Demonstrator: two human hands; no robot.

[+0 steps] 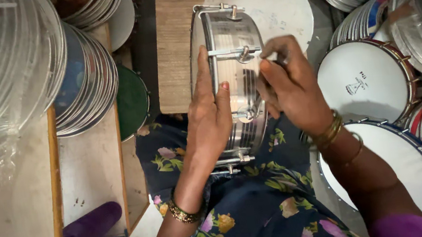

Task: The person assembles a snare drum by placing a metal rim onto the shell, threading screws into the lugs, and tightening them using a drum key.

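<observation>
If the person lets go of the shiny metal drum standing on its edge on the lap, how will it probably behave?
The shiny metal drum would probably roll or tip: it stands on its round rim, steadied by the left hand and right hand. Its polished shell looks slippery. It seems stiff, and likely light, since it appears to be a hollow shell.

A wooden tabletop [177, 43] lies ahead, a pale wooden shelf [89, 173] at left, with stacked metal hoops [89, 79] crowding both sides.
</observation>
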